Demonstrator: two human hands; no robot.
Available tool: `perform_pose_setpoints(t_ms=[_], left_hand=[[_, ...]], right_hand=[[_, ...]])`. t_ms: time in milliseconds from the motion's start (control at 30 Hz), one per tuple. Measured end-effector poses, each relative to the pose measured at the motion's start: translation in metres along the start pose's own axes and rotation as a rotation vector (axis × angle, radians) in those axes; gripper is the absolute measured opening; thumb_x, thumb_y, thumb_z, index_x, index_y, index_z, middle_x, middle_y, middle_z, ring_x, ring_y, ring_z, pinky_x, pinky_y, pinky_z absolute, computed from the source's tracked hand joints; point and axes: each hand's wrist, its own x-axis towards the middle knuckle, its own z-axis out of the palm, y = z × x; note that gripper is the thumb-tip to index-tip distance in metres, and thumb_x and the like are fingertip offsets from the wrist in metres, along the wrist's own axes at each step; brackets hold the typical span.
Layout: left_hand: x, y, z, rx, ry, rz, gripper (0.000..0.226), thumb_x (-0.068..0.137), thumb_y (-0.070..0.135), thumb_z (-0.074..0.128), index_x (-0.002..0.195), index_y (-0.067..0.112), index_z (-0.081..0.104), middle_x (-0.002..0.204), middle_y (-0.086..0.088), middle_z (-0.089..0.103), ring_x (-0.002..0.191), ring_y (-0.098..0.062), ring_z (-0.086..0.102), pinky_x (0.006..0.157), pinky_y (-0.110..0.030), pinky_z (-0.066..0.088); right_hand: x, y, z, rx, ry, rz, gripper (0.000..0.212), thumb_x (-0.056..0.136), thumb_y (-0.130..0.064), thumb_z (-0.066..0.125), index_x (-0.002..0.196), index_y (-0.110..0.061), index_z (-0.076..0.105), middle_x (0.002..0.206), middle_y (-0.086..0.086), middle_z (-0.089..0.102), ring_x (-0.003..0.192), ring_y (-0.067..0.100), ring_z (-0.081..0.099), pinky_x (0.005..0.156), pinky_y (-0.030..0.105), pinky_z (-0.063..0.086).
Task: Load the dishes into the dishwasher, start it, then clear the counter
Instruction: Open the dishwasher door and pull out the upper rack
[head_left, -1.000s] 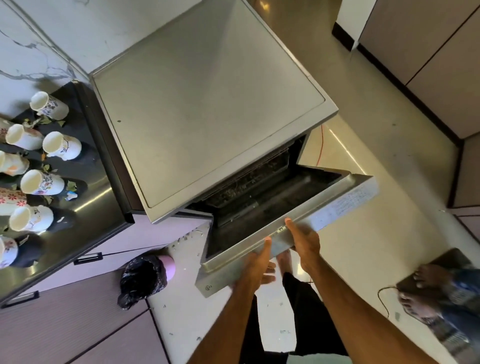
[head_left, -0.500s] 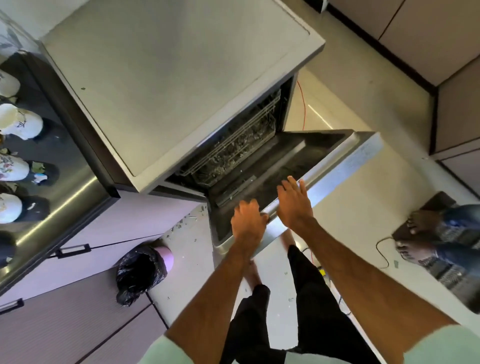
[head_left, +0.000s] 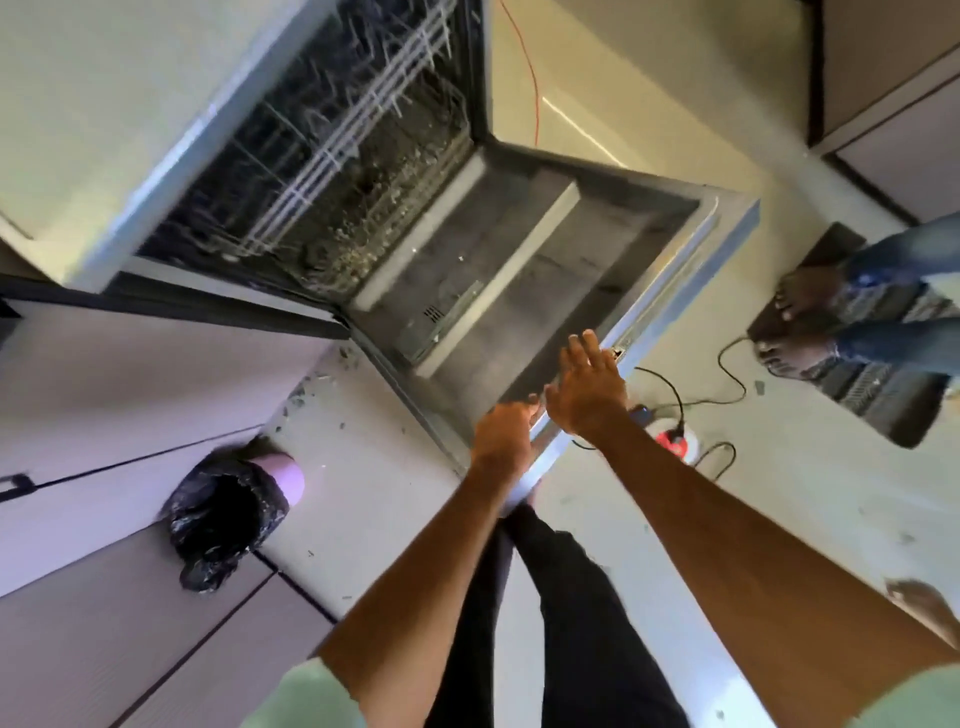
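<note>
The steel dishwasher (head_left: 93, 130) stands open at the top left, and its wire rack (head_left: 337, 145) shows inside with nothing visible in it. The dark inner face of its door (head_left: 519, 270) lies almost flat over the floor. My left hand (head_left: 506, 434) grips the door's front edge, fingers curled over it. Just to its right, my right hand (head_left: 587, 389) lies over the same edge with straight fingers. No dishes are in view.
A pink bin lined with a black bag (head_left: 223, 519) stands by the cabinet fronts (head_left: 130, 395) on the left. A power strip with black cables (head_left: 675, 441) lies under the door's edge. Another person's bare feet (head_left: 800, 322) stand on a mat at the right.
The door has swung down from half open to nearly flat, both hands following its edge. The view dropped toward the floor, and the cups on the counter left the frame.
</note>
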Motion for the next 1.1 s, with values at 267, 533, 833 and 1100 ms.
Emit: perform_pose_setpoints(t_ms=[267, 533, 833, 1100], left_hand=[[0.047, -0.017, 0.092, 0.149, -0.219, 0.117, 0.050, 0.096, 0.006, 0.057, 0.144, 0.020, 0.050, 0.129, -0.010, 0.066, 0.119, -0.030, 0.062, 0.102, -0.039, 0.050], [0.091, -0.049, 0.182, 0.290, -0.333, 0.153, 0.056, 0.095, 0.006, 0.060, 0.147, 0.013, 0.040, 0.118, -0.016, 0.067, 0.108, -0.032, 0.066, 0.091, -0.038, 0.052], [0.142, -0.106, 0.288, 0.421, -0.376, 0.181, 0.066, 0.103, 0.057, 0.022, 0.152, 0.015, 0.033, 0.147, -0.010, 0.051, 0.137, -0.032, 0.046, 0.116, -0.040, 0.022], [0.165, -0.118, 0.302, 0.601, -0.391, 0.165, 0.067, 0.100, 0.015, 0.051, 0.155, 0.007, 0.014, 0.153, -0.009, 0.041, 0.136, -0.029, 0.046, 0.114, -0.050, 0.030]], right_hand=[[0.048, 0.031, 0.104, -0.080, -0.086, 0.049, 0.077, 0.104, -0.048, 0.029, 0.159, -0.006, -0.003, 0.166, 0.014, -0.014, 0.153, 0.034, -0.016, 0.125, 0.047, 0.001], [0.097, 0.039, 0.185, -0.074, -0.124, 0.112, 0.083, 0.104, -0.051, 0.032, 0.157, -0.005, -0.013, 0.164, 0.018, -0.021, 0.151, 0.038, -0.018, 0.124, 0.050, -0.001], [0.162, 0.050, 0.259, -0.056, -0.141, 0.094, 0.074, 0.107, -0.034, 0.033, 0.157, -0.003, -0.012, 0.164, 0.019, -0.020, 0.152, 0.038, -0.015, 0.124, 0.053, 0.000], [0.201, 0.059, 0.282, 0.013, -0.159, 0.048, 0.075, 0.103, -0.034, 0.040, 0.160, -0.008, -0.002, 0.167, 0.014, -0.014, 0.154, 0.036, -0.009, 0.123, 0.054, 0.003]])
